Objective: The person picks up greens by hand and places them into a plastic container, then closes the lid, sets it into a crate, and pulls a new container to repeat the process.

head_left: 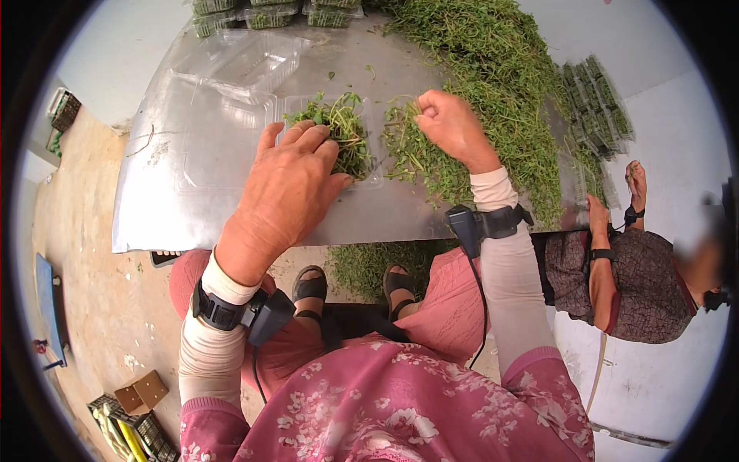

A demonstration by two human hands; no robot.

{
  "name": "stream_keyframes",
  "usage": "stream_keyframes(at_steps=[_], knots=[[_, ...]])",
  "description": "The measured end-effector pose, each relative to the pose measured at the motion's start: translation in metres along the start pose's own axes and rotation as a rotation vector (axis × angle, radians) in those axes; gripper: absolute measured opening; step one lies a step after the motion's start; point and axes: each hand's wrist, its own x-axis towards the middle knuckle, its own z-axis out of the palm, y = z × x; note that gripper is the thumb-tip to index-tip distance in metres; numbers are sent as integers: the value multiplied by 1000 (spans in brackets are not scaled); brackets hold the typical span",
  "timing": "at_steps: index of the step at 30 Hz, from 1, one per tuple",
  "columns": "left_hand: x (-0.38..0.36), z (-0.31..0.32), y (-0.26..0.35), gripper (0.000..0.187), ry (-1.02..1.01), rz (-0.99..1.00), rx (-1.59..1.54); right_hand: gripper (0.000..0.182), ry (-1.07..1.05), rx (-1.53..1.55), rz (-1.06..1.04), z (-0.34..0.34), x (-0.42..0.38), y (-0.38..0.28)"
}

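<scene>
My left hand [289, 173] rests with fingers stretched over leafy greens [350, 135] in a clear plastic clamshell box [375, 165], pressing on them from above. The box's lid lies folded back to the left, partly under my hand. My right hand [454, 127] is closed in a pinch on a few thin green stems [408, 102] at the edge of the pile. Just below it, a small loose bunch of greens [408, 150] lies on the metal table [208, 165], beside the box. The palm side of both hands is hidden.
A large heap of greens [500, 85] covers the table's right side. Empty clear boxes [258, 65] lie at upper left; filled boxes [269, 15] are stacked behind. More filled boxes [596, 104] stand far right, near a co-worker [647, 285]. Crates [154, 427] sit on the floor.
</scene>
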Motion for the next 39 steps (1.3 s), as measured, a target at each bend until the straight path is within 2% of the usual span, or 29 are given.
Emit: stream_keyframes(at_steps=[4, 7, 10, 13, 16, 19, 25, 34, 35, 39], knots=[[0, 0, 0, 35, 8, 0, 1, 22, -22, -60, -30, 9, 2, 0], [1, 0, 1, 35, 6, -3, 0, 28, 50, -10, -67, 19, 2, 2], [2, 0, 1, 36, 3, -3, -1, 34, -64, -122, 73, 13, 5, -23], [1, 0, 0, 36, 1, -3, 1, 37, -66, -251, 120, 16, 4, -35], [1, 0, 1, 36, 2, -1, 3, 37, 110, -331, -44, 37, 2, -18], [1, 0, 0, 37, 10, 5, 1, 27, -27, -254, 51, 30, 2, -31], [-1, 0, -3, 37, 25, 21, -14, 16, 113, -123, -66, 36, 4, -11], [-1, -16, -10, 36, 115, 66, -187, 15, 112, -51, 21, 8, 6, -5], [-1, -18, -11, 35, 126, 63, -222, 16, 123, 55, 50, 5, 6, -9], [2, -16, -22, 21, 415, 28, -249, 16, 107, 392, 154, -15, -5, -54]])
